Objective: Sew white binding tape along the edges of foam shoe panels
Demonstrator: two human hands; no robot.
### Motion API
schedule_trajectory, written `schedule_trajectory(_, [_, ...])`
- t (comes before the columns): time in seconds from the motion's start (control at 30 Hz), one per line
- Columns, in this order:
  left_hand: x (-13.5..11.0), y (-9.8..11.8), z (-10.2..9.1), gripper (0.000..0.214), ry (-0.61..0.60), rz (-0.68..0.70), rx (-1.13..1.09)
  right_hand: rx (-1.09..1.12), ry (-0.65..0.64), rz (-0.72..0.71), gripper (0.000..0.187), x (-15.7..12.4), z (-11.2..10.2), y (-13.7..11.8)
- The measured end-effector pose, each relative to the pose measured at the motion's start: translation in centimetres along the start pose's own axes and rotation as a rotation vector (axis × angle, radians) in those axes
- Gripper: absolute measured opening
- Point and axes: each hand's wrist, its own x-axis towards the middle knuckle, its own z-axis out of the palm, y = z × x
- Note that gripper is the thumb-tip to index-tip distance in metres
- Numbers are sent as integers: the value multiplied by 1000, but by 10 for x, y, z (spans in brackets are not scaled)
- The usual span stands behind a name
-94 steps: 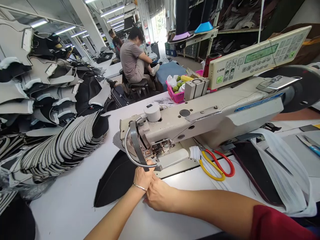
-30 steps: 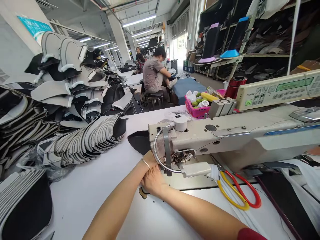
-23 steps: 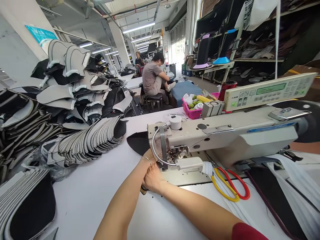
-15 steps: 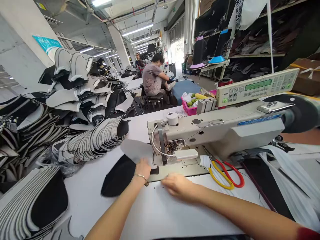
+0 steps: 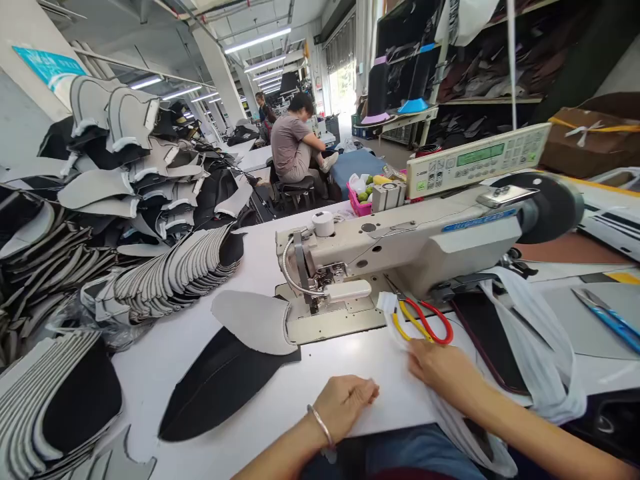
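Observation:
My left hand [image 5: 346, 402] is closed, low over the white table's front edge, with nothing visible in its fingers. Further right, my right hand [image 5: 440, 368] has its fingers closed on a white fabric strip [image 5: 388, 303], just below the scissors [image 5: 428, 323] with red and yellow handles; its fingertips are slightly blurred. The strip's upper end lies by the sewing machine [image 5: 345, 291], and a lower stretch hangs past my wrist. Left of the machine lie a grey curved piece [image 5: 253, 320] and a black leaf-shaped piece [image 5: 215, 383], the grey one overlapping the black.
Stacks of grey-black pieces [image 5: 170, 273] fill the left side. A control panel [image 5: 480, 160] rises behind the machine. Blue-handled scissors [image 5: 607, 320] and a dark flat device-like slab [image 5: 493, 347] lie at right. Beyond, a person [image 5: 295, 147] sits on a stool.
My left hand has let go of the grey and black pieces and moved right and toward me. My right hand has moved right to the strip beside the scissors. The view has shifted right.

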Motion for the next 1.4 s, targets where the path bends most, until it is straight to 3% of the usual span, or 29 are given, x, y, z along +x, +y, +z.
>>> schedule_trajectory(0.1, [27, 0, 21, 43, 98, -198, -590, -57, -93, -261, 16, 13, -27, -47])
schedule_trajectory(0.17, [40, 1, 18, 35, 177, -258, -795, -47, -141, -476, 16, 8, -42, -75])
schedule_trajectory(0.3, [43, -1, -21, 29, 335, -360, -939, 139, -318, -918, 10, -8, -63, -93])
schedule_trajectory(0.37, [34, -4, -43, 31, 409, -369, -957, 227, -408, -996, 9, -4, -67, -85])
schedule_trajectory(0.43, [23, -6, -58, 38, 427, -376, -959, 304, -375, -860, 9, 12, -64, -77])
schedule_trajectory(0.53, [11, -7, -62, 50, 333, -393, -974, 401, -126, -555, 10, 45, -48, -78])
schedule_trajectory(0.63, [8, -3, -59, 50, 262, -427, -911, 417, 68, -589, 14, 74, -23, -93])
schedule_trajectory(0.7, [6, 1, -65, 49, 315, -392, -732, 417, 139, -649, 20, 89, -7, -102])
schedule_trajectory(0.77, [1, 4, -82, 49, 394, -281, -344, 426, 181, -599, 22, 102, 7, -106])
schedule_trajectory(0.83, [-6, 3, -102, 49, 414, -203, 223, 438, 198, -502, 22, 114, 17, -106])
schedule_trajectory(0.93, [-12, -8, -125, 70, 260, -310, 961, 407, 131, -433, 23, 125, 28, -102])
schedule_trajectory(1.03, [-5, -23, -132, 82, 150, -383, 1278, 351, 12, -411, 20, 126, 36, -101])
schedule_trajectory(1.13, [11, -25, -136, 67, 219, -349, 1300, 343, -1, -429, 19, 123, 42, -101])
schedule_trajectory(1.27, [23, -7, -142, 43, 200, -290, 1087, 337, 38, -451, 22, 119, 47, -100])
schedule_trajectory(1.4, [21, 0, -132, 44, 167, -149, 856, 325, 45, -448, 22, 119, 48, -103])
